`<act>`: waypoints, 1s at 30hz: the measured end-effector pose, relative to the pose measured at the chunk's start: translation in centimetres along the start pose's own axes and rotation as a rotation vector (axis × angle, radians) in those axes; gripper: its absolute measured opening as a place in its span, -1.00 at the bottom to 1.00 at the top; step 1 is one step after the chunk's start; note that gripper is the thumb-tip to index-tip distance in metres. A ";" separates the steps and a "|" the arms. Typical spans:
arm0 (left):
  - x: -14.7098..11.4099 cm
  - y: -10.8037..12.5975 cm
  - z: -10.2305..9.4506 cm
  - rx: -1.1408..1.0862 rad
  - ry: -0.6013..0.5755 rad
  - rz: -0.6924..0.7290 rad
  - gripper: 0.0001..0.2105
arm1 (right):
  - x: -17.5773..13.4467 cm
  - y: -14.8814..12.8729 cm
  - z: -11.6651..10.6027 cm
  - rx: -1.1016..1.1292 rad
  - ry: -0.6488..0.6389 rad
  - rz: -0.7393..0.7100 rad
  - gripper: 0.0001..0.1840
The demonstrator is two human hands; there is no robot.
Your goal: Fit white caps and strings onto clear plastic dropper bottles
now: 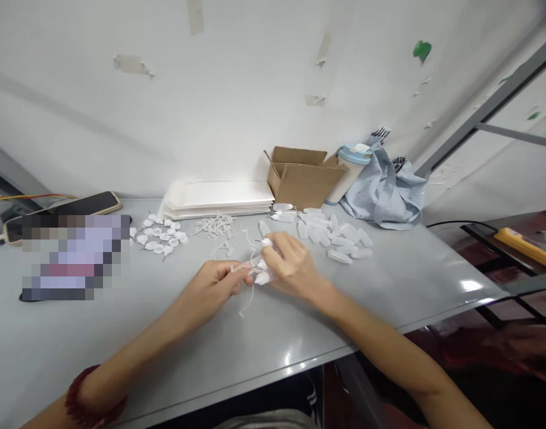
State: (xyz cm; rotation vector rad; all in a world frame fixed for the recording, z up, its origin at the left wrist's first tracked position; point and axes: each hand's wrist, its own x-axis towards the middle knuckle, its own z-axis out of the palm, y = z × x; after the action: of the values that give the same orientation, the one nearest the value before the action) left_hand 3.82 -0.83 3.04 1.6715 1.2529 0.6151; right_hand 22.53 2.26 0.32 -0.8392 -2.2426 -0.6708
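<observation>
Several small plastic squeeze bottles with white needle-tip caps point(262, 277) are bunched in my right hand point(295, 262), which is closed round them over the middle of the table. My left hand point(219, 280) meets them from the left, thumb and fingers pinched on a thin white strip point(242, 268). Other thin pale strips hang about the caps, one trailing down towards the table. Behind my hands is a pile of similar strips point(215, 226). Loose white needle-tip caps point(159, 233) lie to its left, and clear bottles without caps point(337, 233) are scattered beyond my right hand.
A stack of white envelopes point(223, 193), an open cardboard box point(306, 182), a cup with a blue lid point(351, 164) and a light blue cloth bag point(384, 190) stand along the wall. Two phones, one dark point(89, 205) and one with a blurred screen point(83, 244), lie left.
</observation>
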 end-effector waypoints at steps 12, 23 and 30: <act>-0.1 0.2 -0.3 -0.201 -0.067 -0.191 -0.63 | -0.1 0.0 0.2 -0.048 -0.012 -0.021 -0.86; 0.1 0.1 -0.3 -0.166 -0.043 -0.168 -0.63 | -0.2 -0.1 0.2 -0.032 -0.033 -0.038 -0.86; 0.2 0.2 -0.6 -0.263 -0.040 -0.172 -0.70 | 0.0 -0.1 0.2 -0.047 0.027 -0.054 -0.81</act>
State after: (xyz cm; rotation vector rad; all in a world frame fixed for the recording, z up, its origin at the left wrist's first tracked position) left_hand 3.50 -0.47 3.43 1.3384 1.2156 0.6090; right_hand 22.37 2.37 0.19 -0.7901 -2.2396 -0.7589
